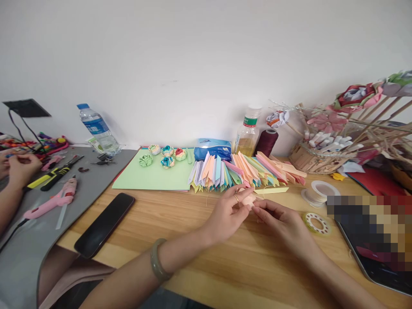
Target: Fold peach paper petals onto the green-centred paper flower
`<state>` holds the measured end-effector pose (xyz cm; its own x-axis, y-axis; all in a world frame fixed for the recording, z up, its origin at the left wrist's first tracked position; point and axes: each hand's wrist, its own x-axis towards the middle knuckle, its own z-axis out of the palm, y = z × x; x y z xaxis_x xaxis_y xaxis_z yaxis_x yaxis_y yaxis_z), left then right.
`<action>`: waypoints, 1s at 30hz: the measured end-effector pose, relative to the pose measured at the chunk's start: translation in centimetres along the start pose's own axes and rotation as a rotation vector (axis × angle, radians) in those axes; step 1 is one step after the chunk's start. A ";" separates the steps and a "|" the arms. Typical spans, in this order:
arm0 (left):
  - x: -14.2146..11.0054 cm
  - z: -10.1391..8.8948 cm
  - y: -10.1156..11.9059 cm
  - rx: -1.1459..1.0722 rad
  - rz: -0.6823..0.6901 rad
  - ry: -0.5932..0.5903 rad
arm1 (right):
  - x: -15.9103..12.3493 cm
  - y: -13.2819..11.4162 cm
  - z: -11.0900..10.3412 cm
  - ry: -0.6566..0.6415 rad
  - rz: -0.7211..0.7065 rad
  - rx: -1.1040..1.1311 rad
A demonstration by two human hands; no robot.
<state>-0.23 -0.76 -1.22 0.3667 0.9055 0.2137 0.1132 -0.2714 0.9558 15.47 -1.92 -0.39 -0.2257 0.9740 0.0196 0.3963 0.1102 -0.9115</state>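
Between my hands is a small pale pink folded paper piece (248, 200), partly hidden by my fingers. My left hand (227, 210), with a ring on it and a bangle at the wrist, pinches the piece from the left. From the right, the thumb and fingertips of my right hand (280, 219) close at its lower edge; a thin thread seems to run there, too fine to be sure. Just behind lie folded paper strips (212, 171) in many colours. Several finished paper flowers (167, 162) rest on a light green paper sheet (151, 180) at the left.
A black phone (104, 225) lies left of my arm. Tape roll (317, 224), ribbon spool (320, 193) and a tablet (370, 240) are at the right. Bottles, a thread cone (267, 142) and a basket (322, 159) stand behind. At far left, a co-worker's hands (22, 167) and a pink glue gun (53, 199).
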 end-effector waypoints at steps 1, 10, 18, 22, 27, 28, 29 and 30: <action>0.0 0.0 0.0 -0.002 0.001 -0.006 | 0.0 0.0 0.0 -0.001 -0.001 0.009; 0.0 -0.1 0.5 -0.005 -0.025 -0.057 | 0.1 0.3 0.0 0.038 0.026 0.059; -0.1 -0.2 0.5 0.047 0.006 -0.066 | 0.0 -0.2 0.0 0.059 0.041 0.101; -0.2 -0.2 0.5 0.073 -0.016 -0.099 | 0.0 -0.1 -0.2 0.028 0.080 0.084; -0.2 -0.2 0.5 0.080 -0.010 -0.101 | 0.2 0.0 -0.3 0.026 0.114 0.117; -0.2 -0.2 0.5 0.095 -0.004 -0.097 | 0.2 -0.1 -0.3 0.023 0.116 0.137; -0.2 -0.2 0.6 0.112 0.004 -0.091 | 0.2 -0.2 -0.2 0.020 0.120 0.159; -0.1 -0.2 0.5 0.126 0.011 -0.085 | 0.2 -0.3 -0.2 0.021 0.126 0.182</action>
<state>-0.38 -0.98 -0.69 0.4451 0.8726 0.2012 0.2215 -0.3249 0.9194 15.50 -1.71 -0.06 -0.1647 0.9820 -0.0925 0.2530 -0.0486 -0.9662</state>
